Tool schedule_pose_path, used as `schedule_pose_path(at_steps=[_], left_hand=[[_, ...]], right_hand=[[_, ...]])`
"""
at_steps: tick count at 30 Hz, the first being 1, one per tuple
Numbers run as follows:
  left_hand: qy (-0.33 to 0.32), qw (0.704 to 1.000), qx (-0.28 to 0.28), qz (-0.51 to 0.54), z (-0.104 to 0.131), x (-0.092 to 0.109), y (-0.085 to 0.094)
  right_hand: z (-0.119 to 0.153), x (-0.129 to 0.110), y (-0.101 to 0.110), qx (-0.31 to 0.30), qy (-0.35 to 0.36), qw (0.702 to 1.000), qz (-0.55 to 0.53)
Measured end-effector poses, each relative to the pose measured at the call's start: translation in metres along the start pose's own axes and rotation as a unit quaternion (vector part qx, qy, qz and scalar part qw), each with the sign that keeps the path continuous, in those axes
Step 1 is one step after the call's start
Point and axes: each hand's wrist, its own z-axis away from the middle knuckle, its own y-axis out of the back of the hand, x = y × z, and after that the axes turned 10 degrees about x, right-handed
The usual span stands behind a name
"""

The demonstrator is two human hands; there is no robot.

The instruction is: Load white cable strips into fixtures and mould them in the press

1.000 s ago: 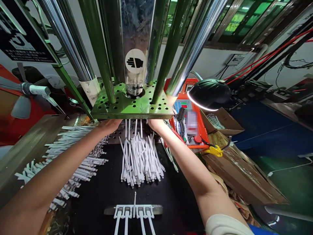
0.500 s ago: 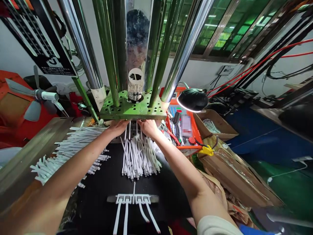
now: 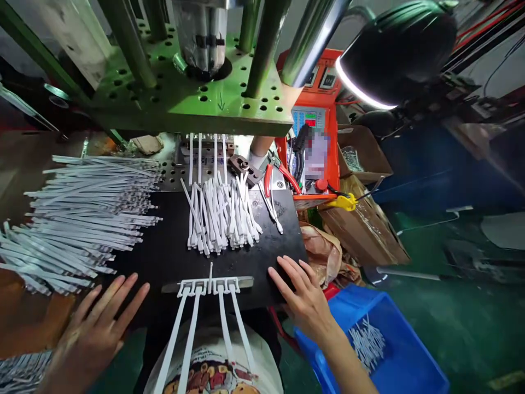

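The left hand point(image 3: 96, 325) is palm down with its fingers spread and nothing in its grasp, at the near left edge of the black bench point(image 3: 135, 241). The right hand point(image 3: 303, 295) lies flat at the near right corner, fingers loosely spread, also empty. Between them, apart from both, sits a white moulded bar point(image 3: 205, 283) on a thin metal strip point(image 3: 247, 282); its four white cables trail over the edge toward the person's shirt point(image 3: 262, 350). Just beyond the left fingertips begins a broad heap of cables point(image 3: 94, 194). A smaller bundle point(image 3: 221, 216) lies past the bar, well ahead of both hands. Farther on, four cables emerge from under a green press plate point(image 3: 192, 123), with red-handled pliers point(image 3: 268, 180) to the right. Below the right forearm stands a blue bin point(image 3: 410, 355) containing small white pieces.
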Motion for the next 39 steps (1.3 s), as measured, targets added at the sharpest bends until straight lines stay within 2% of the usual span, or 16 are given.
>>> schedule_pose_path(at_steps=[2,8,17,25,29,32,35,37,39], left_hand=[[0.016,1.000,-0.022,-0.004,-0.001,-0.001,-0.003],[0.061,0.997,-0.041,0.015,-0.008,0.005,0.001],[0.046,0.999,-0.001,-0.016,-0.008,0.011,-0.004],[0.086,0.996,-0.027,0.027,-0.004,0.010,-0.002],[0.057,0.998,-0.040,0.011,-0.005,0.009,0.001],[0.030,0.999,-0.011,0.012,-0.021,0.013,0.005],[0.008,0.999,0.025,0.038,-0.048,0.025,0.004],[0.000,0.998,0.028,0.060,-0.066,0.032,0.000],[-0.003,0.996,0.020,0.086,-0.080,0.036,-0.004]], right_hand=[[-0.001,-0.001,-0.005,0.010,-0.006,1.000,0.029],[-0.006,0.000,-0.008,0.025,-0.018,0.999,0.039],[-0.009,-0.001,-0.004,0.030,-0.017,0.998,0.046],[-0.006,-0.001,-0.006,0.025,-0.023,0.999,0.039],[-0.006,-0.003,-0.003,0.023,-0.039,0.998,0.039],[-0.016,-0.015,0.002,0.000,-0.049,0.998,-0.028],[-0.038,-0.036,-0.002,0.014,-0.036,0.988,-0.149],[-0.055,-0.047,-0.009,0.030,-0.021,0.979,-0.199],[-0.070,-0.050,-0.014,0.019,-0.007,0.974,-0.227]])
